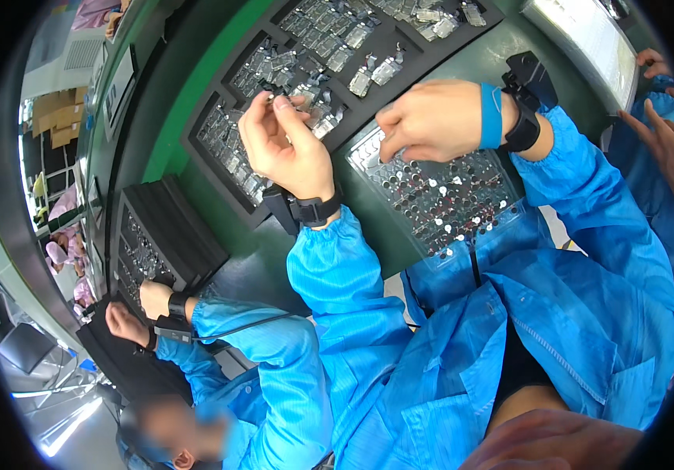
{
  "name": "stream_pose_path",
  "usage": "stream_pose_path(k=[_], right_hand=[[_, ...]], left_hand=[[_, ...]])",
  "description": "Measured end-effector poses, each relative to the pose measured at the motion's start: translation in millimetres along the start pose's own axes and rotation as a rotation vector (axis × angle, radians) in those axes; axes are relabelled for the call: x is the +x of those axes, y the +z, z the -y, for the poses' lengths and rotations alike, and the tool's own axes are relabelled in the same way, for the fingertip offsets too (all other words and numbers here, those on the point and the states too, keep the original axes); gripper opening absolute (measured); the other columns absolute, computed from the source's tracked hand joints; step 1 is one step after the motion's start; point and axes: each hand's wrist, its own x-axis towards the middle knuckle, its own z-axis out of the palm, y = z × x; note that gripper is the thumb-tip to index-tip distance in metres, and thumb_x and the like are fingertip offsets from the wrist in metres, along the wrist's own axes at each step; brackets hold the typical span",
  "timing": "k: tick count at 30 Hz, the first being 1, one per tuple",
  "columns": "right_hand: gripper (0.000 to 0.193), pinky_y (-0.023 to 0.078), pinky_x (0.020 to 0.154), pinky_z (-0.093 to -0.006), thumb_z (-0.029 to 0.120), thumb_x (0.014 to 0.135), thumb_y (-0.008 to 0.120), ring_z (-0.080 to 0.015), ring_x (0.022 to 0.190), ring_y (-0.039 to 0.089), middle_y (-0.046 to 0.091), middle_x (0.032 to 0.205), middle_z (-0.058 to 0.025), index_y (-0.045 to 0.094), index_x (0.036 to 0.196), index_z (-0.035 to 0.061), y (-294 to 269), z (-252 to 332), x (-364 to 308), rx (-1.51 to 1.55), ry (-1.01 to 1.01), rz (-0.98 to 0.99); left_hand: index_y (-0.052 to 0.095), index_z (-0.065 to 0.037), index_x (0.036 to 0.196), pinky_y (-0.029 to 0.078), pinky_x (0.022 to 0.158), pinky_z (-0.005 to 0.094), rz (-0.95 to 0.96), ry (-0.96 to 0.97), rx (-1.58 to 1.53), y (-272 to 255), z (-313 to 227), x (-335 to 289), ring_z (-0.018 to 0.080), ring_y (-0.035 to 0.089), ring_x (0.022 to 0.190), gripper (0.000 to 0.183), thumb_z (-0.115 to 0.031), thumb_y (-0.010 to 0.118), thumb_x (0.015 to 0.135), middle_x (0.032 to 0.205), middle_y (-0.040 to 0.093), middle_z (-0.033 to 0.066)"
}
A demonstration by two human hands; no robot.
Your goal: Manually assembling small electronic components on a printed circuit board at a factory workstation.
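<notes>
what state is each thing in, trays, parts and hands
Black compartmented foam-like tray: loaded
Small silver metallic parts: loose in its compartments
Clear rectangular plastic tray: loaded
Small round dark-and-white parts: spread across the clear tray
Bare left hand: curled above the black tray, grip contents unclear
Bare right hand: bent over the clear tray, grip contents unclear
Flat blue wristband: worn

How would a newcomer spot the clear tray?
On the green table, find the big black tray of metal parts. The clear tray lies beside it, toward the person's body, partly under the right hand. Unlike the black tray, it's see-through, dotted with small round dark and white pieces.
</notes>
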Motion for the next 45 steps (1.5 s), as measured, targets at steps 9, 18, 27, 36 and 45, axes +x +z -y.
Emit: stream_pose_path(k=[9, 18, 27, 36, 45], right_hand=[[0.015, 0.055, 0.072, -0.043, 0.014, 0.085, 0.074, -0.0301, 0.081, 0.067, 0.063, 0.093, -0.007, 0.072, 0.099, 0.0092, 8, -4, 12, -0.04, -0.03, 0.068], [0.015, 0.043, 0.052, -0.0202, 0.005, 0.093, 0.07, -0.0051, 0.065, 0.059, 0.07, 0.099, -0.0053, 0.075, 0.106, 0.0013, -23, -19, 8, 0.635, 0.119, -0.483], [0.027, 0.05, 0.055, -0.0198, 0.018, 0.095, 0.071, -0.0079, 0.074, 0.069, 0.074, 0.085, -0.0075, 0.074, 0.115, 0.0005, -21, -33, 10, 0.847, 0.296, -0.521], [0.028, 0.056, 0.061, -0.0247, 0.009, 0.093, 0.068, -0.0129, 0.082, 0.073, 0.076, 0.097, -0.0099, 0.07, 0.119, 0.001, -20, -27, 7, 0.804, 0.277, -0.513], [0.025, 0.06, 0.072, -0.0314, 0.002, 0.084, 0.076, -0.0236, 0.084, 0.074, 0.076, 0.102, -0.0089, 0.073, 0.11, 0.0018, -11, -31, 13, -0.21, -0.221, -0.725]], left_hand=[[0.061, 0.003, 0.117, 0.051, 0.066, 0.0229, 0.008, -0.058, -0.01, -3, -3, 1, 0.0099, 0.065, 0.074, 0.019, -0.007, 0.06, 0.101, 0.088, 0.071, 0.01], [0.066, 0.006, 0.119, 0.055, 0.065, 0.0248, 0.313, -0.252, -0.279, -10, -18, -6, 0.0151, 0.068, 0.08, 0.022, 0.002, 0.064, 0.097, 0.106, 0.065, 0.0108], [0.073, -0.001, 0.098, 0.053, 0.061, 0.0283, 0.337, 0.266, 0.148, 5, -20, -10, 0.0187, 0.069, 0.077, 0.016, 0.007, 0.067, 0.086, 0.098, 0.072, 0.0116], [0.073, -0.001, 0.1, 0.05, 0.058, 0.0255, 0.309, 0.205, 0.104, 9, -20, -13, 0.0153, 0.067, 0.071, 0.013, 0.003, 0.07, 0.088, 0.098, 0.072, 0.0103], [0.073, -0.001, 0.097, 0.049, 0.061, 0.024, 0.38, 0.078, 0.07, 7, -26, -14, 0.0112, 0.065, 0.073, 0.008, -0.002, 0.072, 0.089, 0.093, 0.073, 0.0076]])
